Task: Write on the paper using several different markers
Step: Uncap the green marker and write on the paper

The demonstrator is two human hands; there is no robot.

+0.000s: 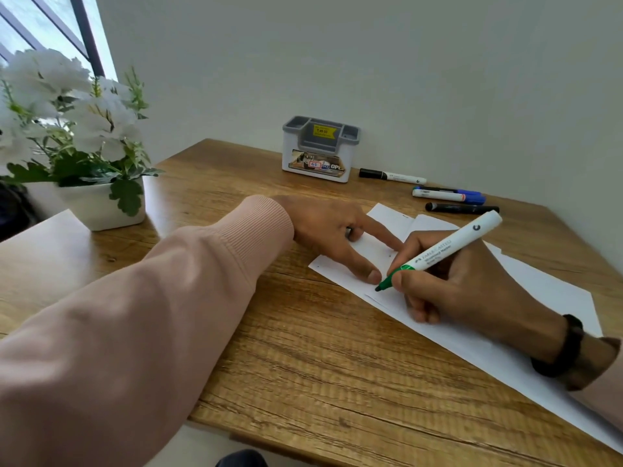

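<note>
Wooden counter is carrying everything; paper is the landmark, lying across its right side. Flower pot is sitting well left of the paper, grey-and-white pen holder beyond the paper by the wall. Left hand is lying flat on the paper's far-left corner, fingers straight and spread, pinning it. Right hand is gripping the uncapped green marker, tip touching the paper just beside the left thumb. Step in hand, I'd judge: writing with green, barely started; only a faint line is showing near the tip. Spare markers are lying just beyond the paper: a black-capped white one, a blue pair, a black one. Next: finish the stroke, cap green, swap colour, keep the sheet pinned.
</note>
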